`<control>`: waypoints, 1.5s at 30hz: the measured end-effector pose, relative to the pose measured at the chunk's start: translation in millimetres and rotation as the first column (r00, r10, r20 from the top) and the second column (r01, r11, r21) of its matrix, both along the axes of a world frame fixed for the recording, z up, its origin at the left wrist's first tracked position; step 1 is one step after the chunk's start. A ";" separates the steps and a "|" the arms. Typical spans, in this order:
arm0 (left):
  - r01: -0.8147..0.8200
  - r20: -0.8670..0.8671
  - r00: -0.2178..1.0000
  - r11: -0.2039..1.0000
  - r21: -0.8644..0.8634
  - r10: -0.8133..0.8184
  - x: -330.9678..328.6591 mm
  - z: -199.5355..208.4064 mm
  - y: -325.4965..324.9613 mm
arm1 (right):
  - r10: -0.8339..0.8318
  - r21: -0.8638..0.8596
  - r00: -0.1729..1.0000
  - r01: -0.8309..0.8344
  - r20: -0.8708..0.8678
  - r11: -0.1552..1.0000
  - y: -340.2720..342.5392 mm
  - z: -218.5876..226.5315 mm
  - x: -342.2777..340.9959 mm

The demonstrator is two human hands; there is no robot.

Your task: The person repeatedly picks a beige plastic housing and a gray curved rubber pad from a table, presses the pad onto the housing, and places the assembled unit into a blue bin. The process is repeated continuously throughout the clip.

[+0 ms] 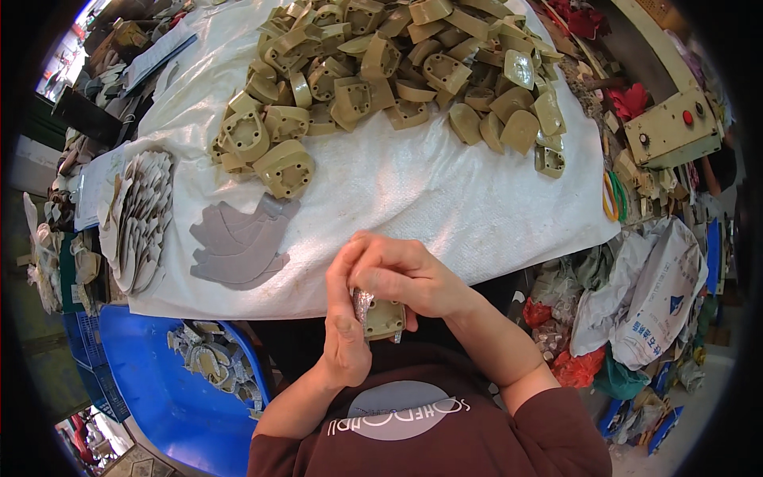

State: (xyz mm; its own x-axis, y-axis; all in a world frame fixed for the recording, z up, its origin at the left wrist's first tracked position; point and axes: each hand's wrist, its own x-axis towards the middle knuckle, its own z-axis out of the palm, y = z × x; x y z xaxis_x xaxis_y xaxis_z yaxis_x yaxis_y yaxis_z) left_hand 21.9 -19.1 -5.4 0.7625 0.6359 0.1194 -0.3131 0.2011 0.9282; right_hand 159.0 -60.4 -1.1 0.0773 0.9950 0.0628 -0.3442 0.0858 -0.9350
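An olive plastic shoe heel [386, 319] with several small holes in its face is held close to my body, just off the table's near edge. Along its left side runs a strip of silvery, glittery covering [362, 305]. My left hand [346, 327] is closed round that side, thumb upright against the strip. Over the top comes my right hand [407, 277], its fingers bent and pinched near the left fingertips, with one fingertip showing at the heel's right side. What lies between the pinched fingertips is hidden. Fanned grey curved cut pieces [240, 243] lie left of my hands.
A big pile of olive heels [373, 67] covers the far part of the white sheet [445, 191]. Stacked pale cut pieces [141, 224] lie at the left edge. Below left is a blue tub [151, 381] holding glitter-covered pieces [213, 359]. Plastic bags [640, 290] crowd the right.
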 end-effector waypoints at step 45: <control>-0.058 -0.236 0.906 0.655 0.753 0.352 -16.9 10.5 31.1 | -0.098 -0.080 0.952 0.126 0.290 0.989 -10.9 -9.7 10.0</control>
